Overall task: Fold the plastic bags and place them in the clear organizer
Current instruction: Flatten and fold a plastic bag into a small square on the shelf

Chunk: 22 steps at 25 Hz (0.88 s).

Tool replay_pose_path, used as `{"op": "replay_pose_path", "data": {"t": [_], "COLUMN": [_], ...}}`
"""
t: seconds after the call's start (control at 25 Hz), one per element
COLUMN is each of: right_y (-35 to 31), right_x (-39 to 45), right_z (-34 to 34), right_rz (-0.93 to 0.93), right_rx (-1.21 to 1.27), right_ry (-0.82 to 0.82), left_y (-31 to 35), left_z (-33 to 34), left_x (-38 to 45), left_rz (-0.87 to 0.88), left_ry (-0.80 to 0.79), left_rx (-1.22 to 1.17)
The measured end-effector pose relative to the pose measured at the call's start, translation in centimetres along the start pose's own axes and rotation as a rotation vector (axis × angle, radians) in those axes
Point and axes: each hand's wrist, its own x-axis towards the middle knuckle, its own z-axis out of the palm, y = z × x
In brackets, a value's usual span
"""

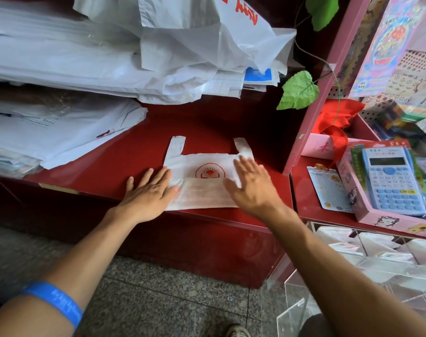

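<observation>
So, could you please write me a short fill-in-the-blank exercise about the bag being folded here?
1. Both hands, the left hand and the right hand, lie flat on a white plastic bag printed with a ____ emblem.
2. The bag lies on a ____ counter.
3. The bag's two handles point ____ from the person.
4. The wristband on the left arm is ____.

Missing words: red; red; away; blue

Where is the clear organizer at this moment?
In the head view, the clear organizer sits at the lower right, below the red counter edge and the boxed calculator, beside the right forearm.
</observation>
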Motion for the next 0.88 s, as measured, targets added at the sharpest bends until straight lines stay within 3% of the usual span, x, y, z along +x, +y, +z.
{"op": "replay_pose_path", "data": {"t": [0.12,0.2,0.32,0.52,0.68,0.8,0.88], "right_y": [-4.2,-5.2,-4.2,0.0,2.7,3.4,3.9], "right_x": [-0.1,-0.1,0.5,0.0,-1.0,-1.5,-1.8], "right_z": [2.2,4.0,5.1,3.2,1.9,1.6,1.3], "right_rz": [-0.158,-0.168,-0.029,0.213,0.275,0.257,0.196], "right_rx": [-0.078,-0.144,-0.169,-0.162,-0.162,-0.156,-0.166], "right_ry": [-0.04,-0.114,-0.207,-0.22,-0.21,-0.207,-0.18], "left_y": [1.1,1.3,1.3,1.1,1.0,0.3,-0.4], "left_z": [0.1,0.3,0.5,0.4,0.5,0.7,0.6], "left_x": [0.4,0.4,0.3,0.1,0.1,-0.4,-1.0], "left_rz": [-0.032,-0.041,-0.047,-0.054,-0.055,0.156,0.304], "left_ry": [0.017,0.027,0.04,0.04,0.051,0.203,0.145], "left_rx": [-0.017,-0.002,0.014,0.021,-0.006,-0.005,0.006]}}
